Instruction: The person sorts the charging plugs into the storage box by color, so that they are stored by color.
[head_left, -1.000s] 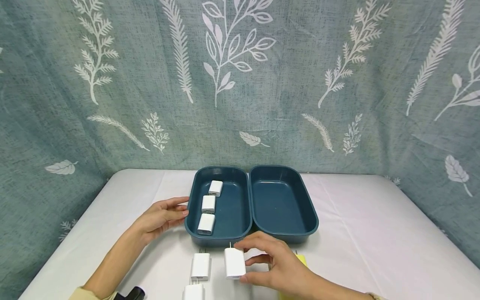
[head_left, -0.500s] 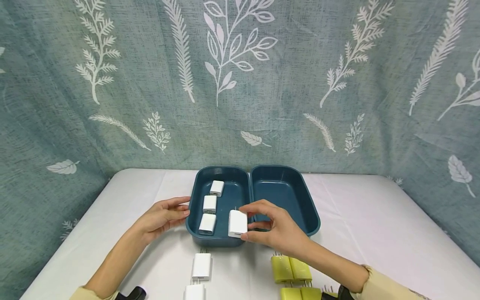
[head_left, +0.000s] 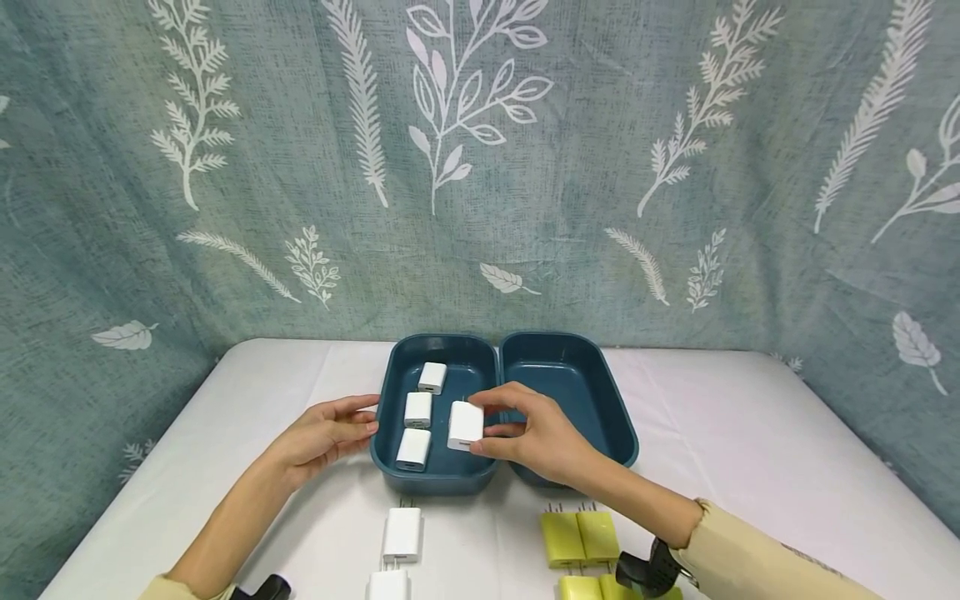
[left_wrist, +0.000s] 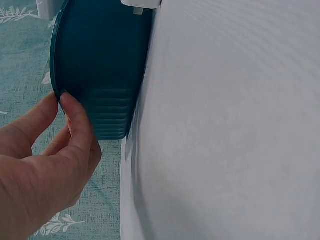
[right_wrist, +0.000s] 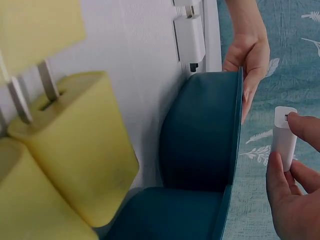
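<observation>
My right hand pinches a white charger between thumb and fingers, above the right side of the left blue tray. In the right wrist view this charger shows its port end by the thumb. My left hand is at the tray's left rim; in the left wrist view, thumb and forefinger pinch that rim. Inside the tray, three white chargers lie in a column along the left: a far one, a middle one and a near one.
Beside the left tray stands a second blue tray, partly covered by my right hand. Two white chargers, one behind the other, lie on the white table in front. Several yellow chargers sit in rows below my right forearm.
The white charger in my right hand has moved from over the table, forward across the front rim, to above the left tray, then slightly left. My left hand stays at the rim.
</observation>
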